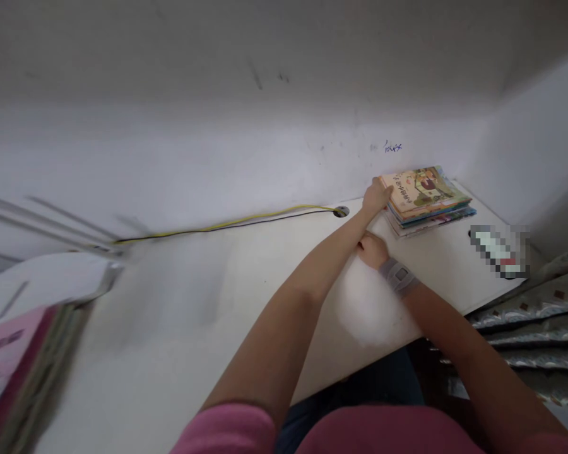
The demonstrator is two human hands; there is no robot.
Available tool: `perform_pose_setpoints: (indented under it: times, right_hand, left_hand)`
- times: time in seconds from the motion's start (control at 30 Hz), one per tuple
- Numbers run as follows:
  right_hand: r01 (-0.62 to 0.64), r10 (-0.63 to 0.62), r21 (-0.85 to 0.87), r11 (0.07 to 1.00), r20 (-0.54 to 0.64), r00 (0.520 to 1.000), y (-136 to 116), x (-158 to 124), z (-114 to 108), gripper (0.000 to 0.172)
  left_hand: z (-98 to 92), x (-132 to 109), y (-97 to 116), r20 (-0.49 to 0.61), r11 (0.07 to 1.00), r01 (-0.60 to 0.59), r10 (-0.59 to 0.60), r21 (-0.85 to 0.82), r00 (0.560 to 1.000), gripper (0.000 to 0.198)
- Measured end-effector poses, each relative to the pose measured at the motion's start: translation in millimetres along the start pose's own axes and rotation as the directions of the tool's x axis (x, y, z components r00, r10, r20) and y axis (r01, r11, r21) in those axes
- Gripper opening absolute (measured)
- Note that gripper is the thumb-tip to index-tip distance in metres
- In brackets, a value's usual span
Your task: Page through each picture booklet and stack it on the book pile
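A small stack of colourful picture books (426, 195) lies at the far right corner of the white desk (194, 302), against the wall. My left hand (375, 197) reaches across to the stack's left edge, with its fingers closed on the corner of the books. My right hand (372, 250), with a grey band on its wrist, rests on the desk just below my left forearm. The forearm covers its fingers, which look curled.
A yellow and a black cable (227, 222) run along the wall into a round desk hole (341, 211). Pink-covered books (14, 372) stand blurred at the near left. A pixelated item (499, 252) lies near the desk's right edge, beside patterned fabric (530, 328).
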State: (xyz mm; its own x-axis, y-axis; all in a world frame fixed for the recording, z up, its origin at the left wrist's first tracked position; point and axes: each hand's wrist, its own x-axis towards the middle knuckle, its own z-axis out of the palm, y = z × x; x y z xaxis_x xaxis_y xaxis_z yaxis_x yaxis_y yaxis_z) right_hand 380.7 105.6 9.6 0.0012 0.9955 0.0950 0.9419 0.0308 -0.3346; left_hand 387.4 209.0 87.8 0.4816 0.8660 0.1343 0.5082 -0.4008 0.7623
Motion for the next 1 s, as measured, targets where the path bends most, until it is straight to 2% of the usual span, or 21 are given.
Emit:
perform_pose_setpoints:
  times: [0.1, 0.2, 0.27, 0.3, 0.4, 0.43, 0.5, 0.6, 0.73, 0.87, 1.0]
  right_hand:
    - [0.013, -0.014, -0.009, 1.0, -0.062, 0.998, 3, 0, 2, 0.027]
    - [0.036, -0.036, 0.0, 0.999, -0.103, 0.994, 6, -1, 6, 0.025]
    - [0.06, -0.058, 0.011, 0.998, -0.118, 0.991, 8, -2, 8, 0.024]
    - [0.072, -0.069, 0.017, 0.997, -0.126, 0.99, 9, -2, 9, 0.025]
    - [0.099, -0.093, 0.036, 0.994, -0.147, 0.985, 14, -2, 13, 0.024]
    - [0.102, -0.095, 0.041, 0.994, -0.154, 0.984, 15, -2, 15, 0.024]
    - [0.105, -0.096, 0.05, 0.993, -0.166, 0.981, 17, -2, 17, 0.024]
    - [0.116, -0.103, 0.064, 0.991, -0.175, 0.979, 19, -3, 20, 0.024]
    - [0.127, -0.11, 0.079, 0.989, -0.183, 0.977, 24, -5, 22, 0.025]
    - [0.135, -0.119, 0.081, 0.987, -0.181, 0.976, 27, -7, 21, 0.026]
    - [0.155, -0.14, 0.076, 0.985, -0.171, 0.975, 27, -12, 18, 0.027]
  left_hand:
    - [-25.4, -43, -7, 0.0, 0.989, -0.089, 0.09, 0.116, 0.996, 0.04]
    - [-57.1, -106, -32, 0.039, 0.951, -0.163, 0.158, 0.264, 0.987, 0.032]
    - [-82.6, -151, -58, 0.093, 0.83, -0.225, 0.207, 0.51, 0.974, 0.026]
    - [-96.9, -171, -72, 0.08, 0.783, -0.207, 0.198, 0.586, 0.977, 0.026]
    - [-144.2, -222, -117, -0.09, 0.757, 0.014, 0.059, 0.653, 0.994, 0.028]
    - [-159.7, -235, -131, -0.164, 0.761, 0.119, -0.017, 0.638, 0.986, 0.026]
    - [-186.8, -258, -158, -0.3, 0.737, 0.328, -0.176, 0.592, 0.937, 0.022]
    - [-211.6, -284, -190, -0.386, 0.687, 0.474, -0.293, 0.551, 0.875, 0.035]
    - [-220.3, -303, -217, -0.387, 0.679, 0.538, -0.381, 0.499, 0.839, 0.049]
    - [-221.5, -309, -223, -0.383, 0.708, 0.552, -0.408, 0.441, 0.829, 0.043]
    - [-224.1, -310, -216, -0.402, 0.734, 0.55, -0.399, 0.399, 0.824, 0.033]
